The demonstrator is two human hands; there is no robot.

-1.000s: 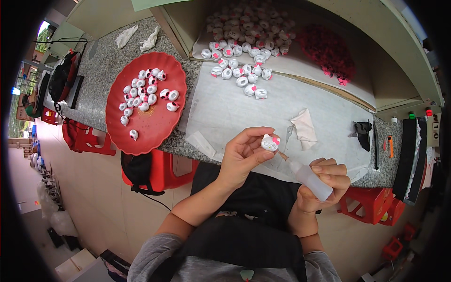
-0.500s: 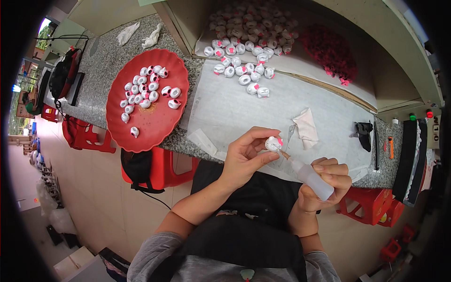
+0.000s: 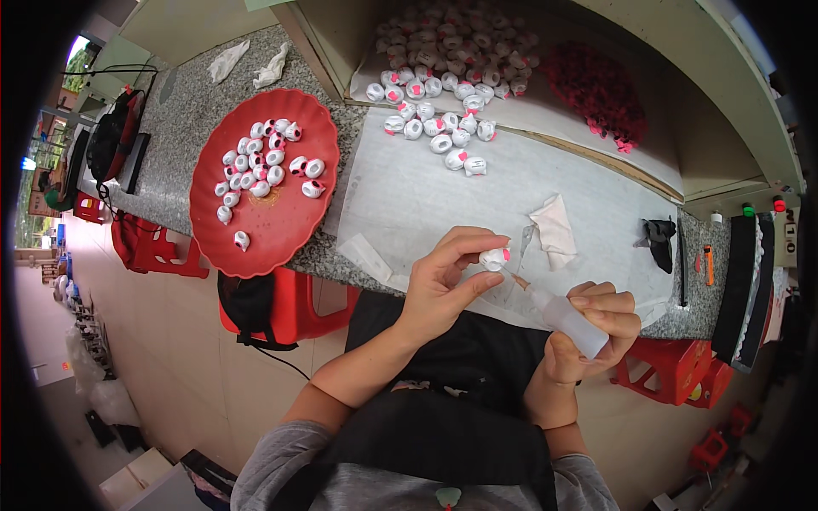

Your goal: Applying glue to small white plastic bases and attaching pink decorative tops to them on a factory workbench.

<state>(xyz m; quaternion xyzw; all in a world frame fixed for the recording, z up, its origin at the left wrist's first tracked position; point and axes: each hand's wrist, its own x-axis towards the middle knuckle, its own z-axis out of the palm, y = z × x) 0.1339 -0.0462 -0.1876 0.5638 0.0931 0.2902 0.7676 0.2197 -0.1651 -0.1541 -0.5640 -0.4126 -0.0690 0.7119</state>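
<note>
Between the thumb and fingers of my left hand [image 3: 445, 274] is a small white figurine head [image 3: 492, 259] with a pink patch on its side. My right hand [image 3: 596, 330] grips a translucent white squeeze bottle [image 3: 569, 322], its thin nozzle pointing up and left toward the head. A small gap separates the nozzle tip from the head. Both hands are over the near edge of a white sheet [image 3: 400, 204]. Several like white heads [image 3: 457, 159] with pink parts lie at the back of the sheet.
At the left, a red scalloped plate [image 3: 285, 226] holds several heads with dark and pink parts. A pile of white heads [image 3: 460, 38] and a heap of dark pink pieces [image 3: 592, 89] sit under the shelf. A crumpled tissue [image 3: 555, 232] lies beyond the bottle.
The nozzle has drawn back from the white figurine head, leaving a gap. The head has turned slightly in my left fingers.
</note>
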